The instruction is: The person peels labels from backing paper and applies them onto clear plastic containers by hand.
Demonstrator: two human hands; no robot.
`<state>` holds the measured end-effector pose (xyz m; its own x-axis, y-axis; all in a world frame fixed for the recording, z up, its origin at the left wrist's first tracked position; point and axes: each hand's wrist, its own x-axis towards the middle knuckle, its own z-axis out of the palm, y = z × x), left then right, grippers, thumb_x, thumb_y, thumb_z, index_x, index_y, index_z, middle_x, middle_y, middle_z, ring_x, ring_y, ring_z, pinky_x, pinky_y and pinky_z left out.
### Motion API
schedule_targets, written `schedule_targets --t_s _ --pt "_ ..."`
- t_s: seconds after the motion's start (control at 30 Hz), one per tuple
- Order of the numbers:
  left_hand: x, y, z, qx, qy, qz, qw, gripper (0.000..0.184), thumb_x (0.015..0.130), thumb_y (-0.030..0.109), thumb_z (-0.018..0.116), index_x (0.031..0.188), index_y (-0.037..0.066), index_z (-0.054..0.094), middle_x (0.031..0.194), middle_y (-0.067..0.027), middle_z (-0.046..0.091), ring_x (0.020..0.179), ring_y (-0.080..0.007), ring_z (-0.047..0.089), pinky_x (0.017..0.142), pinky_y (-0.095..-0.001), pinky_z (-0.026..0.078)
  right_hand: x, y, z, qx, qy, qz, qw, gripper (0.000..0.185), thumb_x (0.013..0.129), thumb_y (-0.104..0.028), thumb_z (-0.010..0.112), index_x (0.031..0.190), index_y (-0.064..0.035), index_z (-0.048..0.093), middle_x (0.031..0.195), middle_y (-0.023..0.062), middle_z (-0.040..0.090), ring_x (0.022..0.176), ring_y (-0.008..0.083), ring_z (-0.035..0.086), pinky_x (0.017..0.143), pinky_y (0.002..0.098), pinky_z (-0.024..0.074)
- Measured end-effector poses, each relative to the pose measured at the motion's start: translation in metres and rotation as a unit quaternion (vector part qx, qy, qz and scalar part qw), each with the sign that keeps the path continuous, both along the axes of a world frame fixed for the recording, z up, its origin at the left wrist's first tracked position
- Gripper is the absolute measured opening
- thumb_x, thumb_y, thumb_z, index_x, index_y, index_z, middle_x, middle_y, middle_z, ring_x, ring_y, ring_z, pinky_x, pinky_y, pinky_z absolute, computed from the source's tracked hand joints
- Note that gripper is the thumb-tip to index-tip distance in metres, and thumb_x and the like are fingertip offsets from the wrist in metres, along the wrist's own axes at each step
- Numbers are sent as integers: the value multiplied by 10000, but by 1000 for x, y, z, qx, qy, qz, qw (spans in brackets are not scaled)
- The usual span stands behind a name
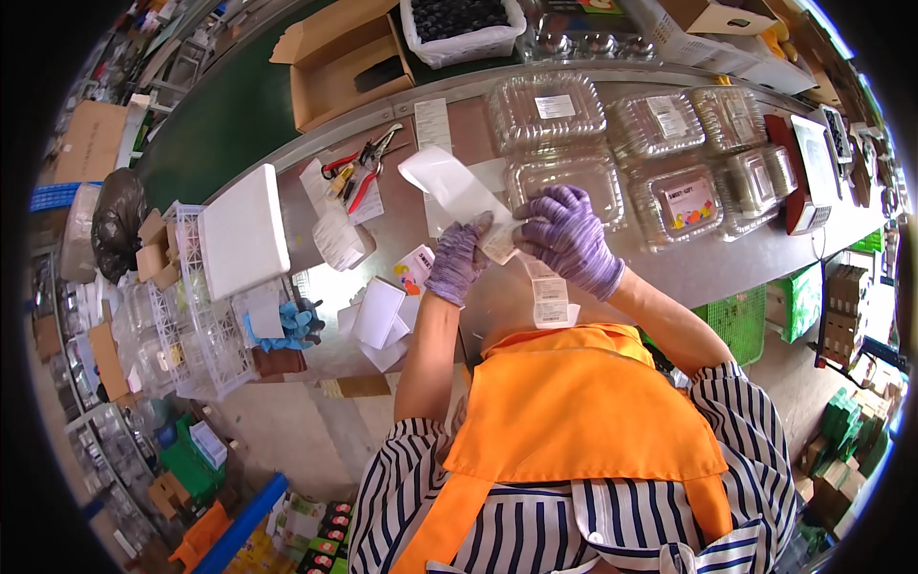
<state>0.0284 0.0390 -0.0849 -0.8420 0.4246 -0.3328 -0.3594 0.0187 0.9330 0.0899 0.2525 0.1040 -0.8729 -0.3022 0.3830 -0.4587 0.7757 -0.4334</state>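
A long white paper strip of printed labels (498, 243) is between the person's two hands, above the near edge of the grey metal desk (669, 275). One end curls up and away over the desk; the other hangs down in front of the orange cloth apron (583, 411). The left hand (457, 258), in a purple knitted glove, has its fingers closed on the strip's side. The right hand (571, 239), gloved alike, has its fingers bent in and seems to pinch the strip too, though its fingertips are partly hidden. From where I stand, the step in hand looks like separating or sorting out the labels; the next move, I judge, calls for one hand steadying the paper while the other works a piece free without creasing it.

Just beyond the right hand lies a clear ribbed plastic box (566, 174). Left of the strip are a white card with colourful print (414, 269), folded white papers (381, 314) and red-handled pliers (362, 177).
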Motion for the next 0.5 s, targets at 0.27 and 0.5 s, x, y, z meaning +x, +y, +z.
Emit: schedule_targets --t_s 0.27,0.5 --pt "2 1 67 -5 -23 -55 998 427 781 65 659 1191 140 566 1019 -121 579 792 -198 585 624 -320 506 -16 3 -10 -36 -45 -3 998 217 742 -264 685 928 -155 661 919 20 615 909 238 563 862 405 381" --pt "9 3 -16 31 -21 148 988 265 813 189 684 995 13 606 893 -74 647 809 -180 645 655 -282 529 -20 3 -13 -96 -33 44 994 131 794 -217 649 874 -114 645 878 16 626 850 226 578 790 366 426"
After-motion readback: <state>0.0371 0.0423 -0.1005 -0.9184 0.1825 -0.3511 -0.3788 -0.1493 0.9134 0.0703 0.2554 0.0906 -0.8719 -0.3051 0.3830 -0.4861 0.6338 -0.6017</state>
